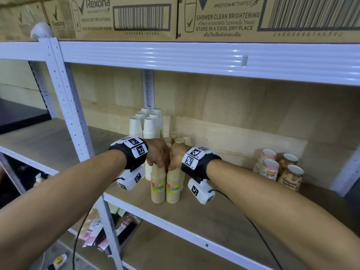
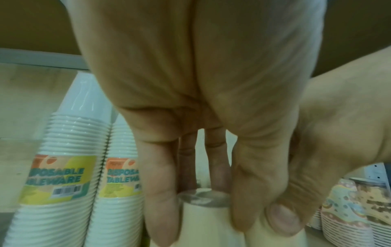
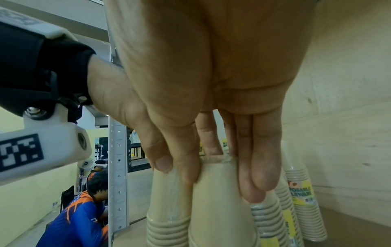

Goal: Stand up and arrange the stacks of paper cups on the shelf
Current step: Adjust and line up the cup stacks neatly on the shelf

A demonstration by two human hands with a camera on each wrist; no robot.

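Two brown paper cup stacks stand upright side by side near the shelf's front edge, each with a yellow-green label. My left hand [image 1: 158, 161] grips the top of the left brown stack [image 1: 158, 187], its fingers [image 2: 160, 192] curled down round the top cup [image 2: 203, 215]. Touching it, my right hand [image 1: 173, 162] grips the top of the right brown stack [image 1: 173, 189], fingers [image 3: 260, 158] draped over that stack [image 3: 220, 213]. Several white cup stacks [image 1: 148, 123] stand upright behind.
Patterned cup stacks [image 1: 280, 168] stand at the right of the wooden shelf board [image 1: 224, 217]. A white metal upright [image 1: 74, 117] rises on the left and cardboard boxes [image 1: 124, 16] sit on the shelf above. A person in a blue-orange shirt [image 3: 80, 217] is beyond the shelf.
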